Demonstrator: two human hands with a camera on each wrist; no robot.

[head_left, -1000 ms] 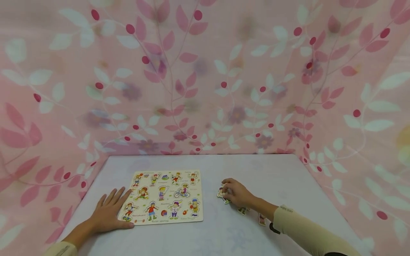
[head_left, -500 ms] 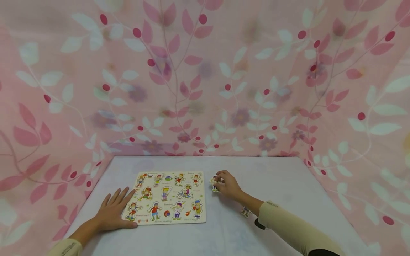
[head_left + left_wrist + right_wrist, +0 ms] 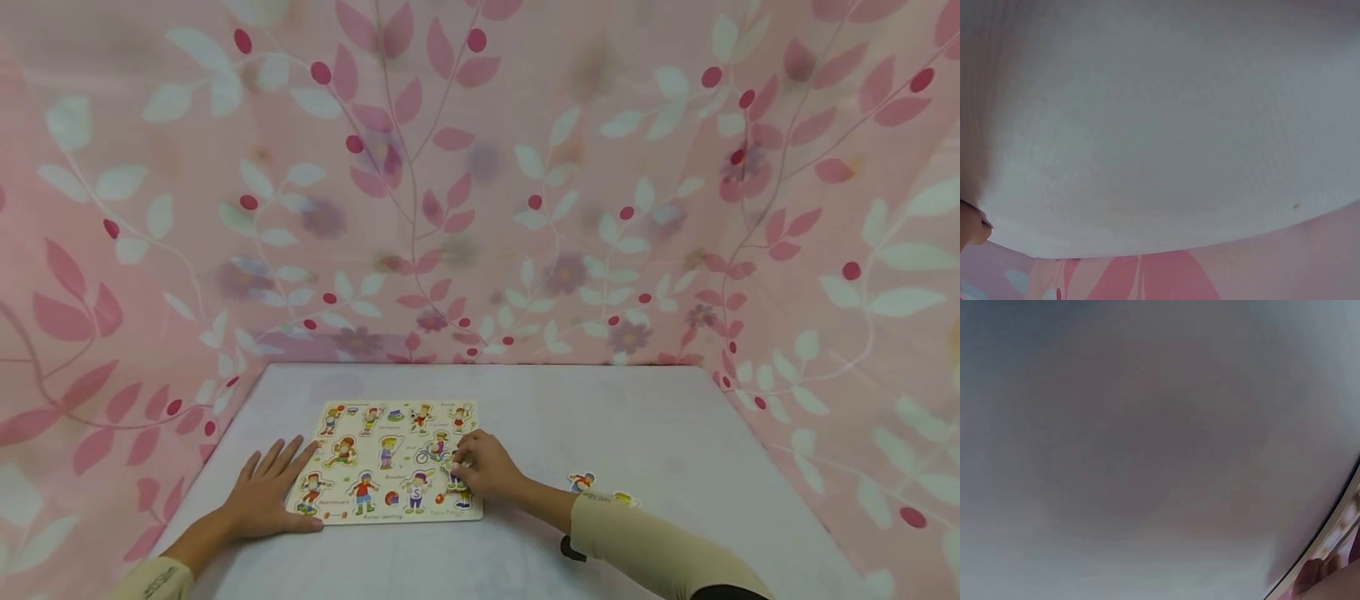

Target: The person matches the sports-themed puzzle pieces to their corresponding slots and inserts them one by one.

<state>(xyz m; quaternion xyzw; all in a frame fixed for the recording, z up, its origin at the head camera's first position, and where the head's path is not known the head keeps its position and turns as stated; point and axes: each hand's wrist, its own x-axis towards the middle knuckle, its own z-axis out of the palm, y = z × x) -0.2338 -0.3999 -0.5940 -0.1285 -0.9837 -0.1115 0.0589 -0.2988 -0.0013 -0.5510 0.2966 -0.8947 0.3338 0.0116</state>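
Note:
A cream puzzle board (image 3: 405, 521) printed with sporty children figures lies on the left half of the white table. My left hand (image 3: 262, 496) rests spread at its left edge, fingers straight, thumb along the near corner. Over the board's right side, my right hand (image 3: 491, 471) pinches a small figure-shaped puzzle piece (image 3: 454, 480), which overlaps the lower right figure in the head view. In the right wrist view, fingers (image 3: 1335, 584) show beside the board's edge in the lower corner. Only a fingertip (image 3: 975, 228) of the left hand appears in the left wrist view.
Two loose puzzle pieces lie right of the board: one with a blue cap (image 3: 581, 482) beyond the right forearm, another (image 3: 624, 499) partly hidden by the sleeve (image 3: 637, 533). A pink leaf-patterned cloth (image 3: 480, 250) walls the table at the back and sides.
My right hand has carried the puzzle piece leftward from the table onto the board's right side. The loose pieces behind the forearm have come into view. My left hand stays on the board.

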